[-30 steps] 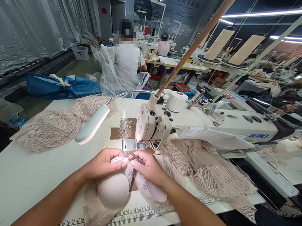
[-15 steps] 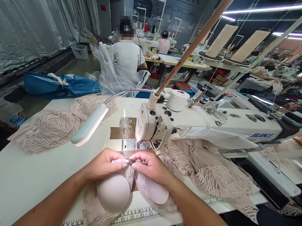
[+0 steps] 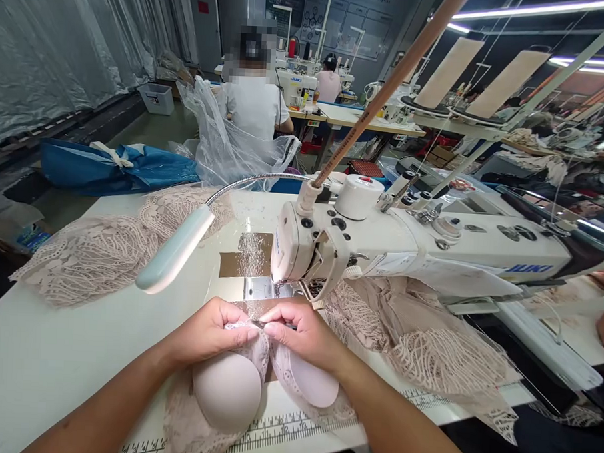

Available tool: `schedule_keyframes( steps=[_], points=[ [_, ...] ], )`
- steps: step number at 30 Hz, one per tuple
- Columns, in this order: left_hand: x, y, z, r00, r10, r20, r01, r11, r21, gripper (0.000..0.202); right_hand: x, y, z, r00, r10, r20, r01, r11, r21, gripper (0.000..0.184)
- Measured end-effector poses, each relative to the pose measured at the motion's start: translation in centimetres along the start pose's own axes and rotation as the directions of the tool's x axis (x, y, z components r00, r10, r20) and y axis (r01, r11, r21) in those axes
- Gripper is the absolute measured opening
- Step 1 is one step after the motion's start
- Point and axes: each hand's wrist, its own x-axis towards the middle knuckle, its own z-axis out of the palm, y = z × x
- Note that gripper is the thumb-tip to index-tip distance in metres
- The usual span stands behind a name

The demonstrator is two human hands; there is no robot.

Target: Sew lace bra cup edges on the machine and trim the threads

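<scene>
On the surface (image 3: 70, 360) before me, the bra (image 3: 227, 391) lies across the ruler (image 3: 300, 428), its far edge at my left grip (image 3: 203, 330) and right grip (image 3: 303, 335). Behind them, slightly right, stands the sewing machine (image 3: 366, 229); left of its head hangs the lamp (image 3: 175, 251). Lace pieces (image 3: 87, 260) lie far left, a lace heap (image 3: 427, 345) right, near side of the machine. Beyond the surface, a sack (image 3: 117, 168) lies left of a co-worker (image 3: 252, 107).
</scene>
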Motion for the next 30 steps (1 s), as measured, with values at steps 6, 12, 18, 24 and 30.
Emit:
schedule_keyframes(
  steps=[6, 12, 18, 24, 30],
  points=[
    [0.1, -0.1, 0.0, 0.999, -0.037, -0.017, 0.037, 0.998, 0.042, 0.040, 0.1, -0.5, 0.2, 0.998, 0.014, 0.054, -0.014, 1.000, -0.011, 0.014],
    [0.4, -0.1, 0.7, 0.998, -0.036, -0.043, 0.040, 0.996, 0.086, 0.038, 0.3, -0.9, 1.1, 0.998, 0.048, -0.040, -0.048, 0.999, 0.008, 0.012],
    [0.0, 0.5, 0.0, 0.997, 0.005, 0.082, -0.012, 0.996, 0.083, 0.028, 0.5, -0.3, 1.3, 0.986, 0.156, 0.059, -0.163, 0.977, 0.136, 0.032],
    [-2.2, 0.6, -4.0, 0.980, -0.119, 0.157, 0.093, 0.982, 0.166, 0.023, 0.5, -0.2, 0.2, 0.956, 0.260, 0.135, -0.268, 0.963, 0.039, 0.011],
    [-2.4, 1.2, -4.8, 0.998, -0.060, -0.001, 0.060, 0.983, 0.172, 0.031, 0.4, 0.0, 0.6, 0.900, 0.321, 0.295, -0.389, 0.897, 0.209, 0.022]
  ],
)
